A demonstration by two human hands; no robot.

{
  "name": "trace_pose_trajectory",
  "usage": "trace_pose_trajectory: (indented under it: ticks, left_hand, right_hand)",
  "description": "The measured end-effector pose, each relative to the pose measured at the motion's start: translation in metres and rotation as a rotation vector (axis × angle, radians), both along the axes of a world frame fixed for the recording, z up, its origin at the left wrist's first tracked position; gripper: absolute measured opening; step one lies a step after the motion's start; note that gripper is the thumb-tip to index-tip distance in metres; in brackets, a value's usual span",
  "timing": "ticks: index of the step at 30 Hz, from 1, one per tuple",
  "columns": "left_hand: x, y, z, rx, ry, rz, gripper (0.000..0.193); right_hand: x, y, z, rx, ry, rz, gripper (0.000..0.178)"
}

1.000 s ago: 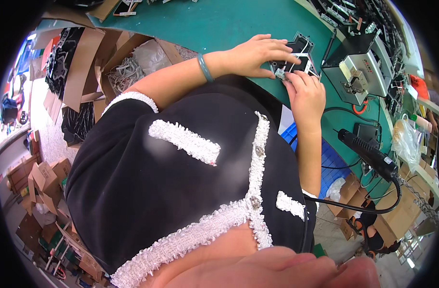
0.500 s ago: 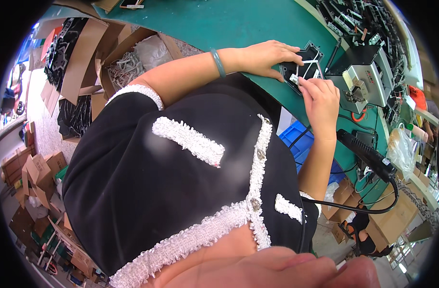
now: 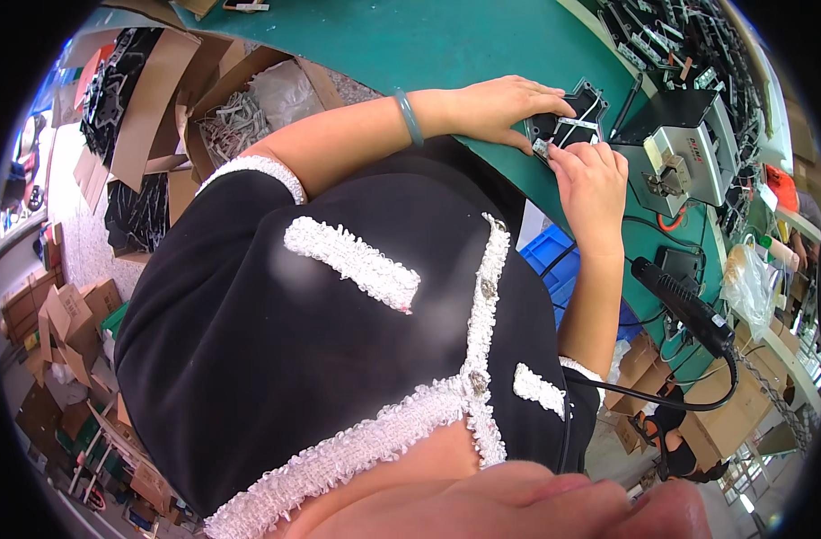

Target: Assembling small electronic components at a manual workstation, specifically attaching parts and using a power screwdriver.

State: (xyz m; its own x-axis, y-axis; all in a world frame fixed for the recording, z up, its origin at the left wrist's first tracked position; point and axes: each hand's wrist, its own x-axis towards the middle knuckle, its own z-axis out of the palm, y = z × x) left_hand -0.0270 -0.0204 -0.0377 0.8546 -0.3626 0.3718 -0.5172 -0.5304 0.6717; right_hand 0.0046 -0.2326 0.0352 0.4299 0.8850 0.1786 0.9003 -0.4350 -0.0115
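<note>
A black plastic housing (image 3: 587, 97) with white wires (image 3: 577, 123) across it lies on the green workbench. My left hand (image 3: 505, 108) reaches over from the left and grips the housing's left side, thumb and fingers apart along its edge. At the housing's near-left corner, my right hand (image 3: 595, 184) pinches a small white piece (image 3: 541, 145), which looks like a connector or strip on the wires. The fingertips partly hide this piece.
A grey and black bench machine (image 3: 684, 157) stands right of the housing, a black pen-like tool (image 3: 628, 103) beside it. A corded black handheld tool (image 3: 680, 301) hangs at the right. Several black parts (image 3: 662, 40) line the far edge. Cardboard boxes (image 3: 316, 85) stand left.
My right hand has shifted a little left, bringing the white piece to the housing's near-left corner. The white wires lie differently. My left hand stays almost still.
</note>
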Motion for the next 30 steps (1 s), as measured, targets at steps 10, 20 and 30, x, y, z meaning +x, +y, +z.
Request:
trace_pose_trajectory:
  ticks: [10, 20, 30]
  left_hand:
    - [0.000, -0.001, -0.004, -0.012, -0.010, 0.013, 0.071]
    - [0.000, -0.002, -0.006, 0.013, -0.018, 0.044, 0.068]
    - [-0.006, -0.007, 0.013, 0.189, -0.042, 0.081, 0.050]
  right_hand:
    - [0.000, -0.001, -0.005, 0.010, 0.003, -0.013, 0.011]
    - [-0.009, -0.013, -0.033, 0.177, -0.107, -0.040, 0.019]
    - [-0.006, -0.025, -0.051, 0.393, 0.033, -0.101, 0.019]
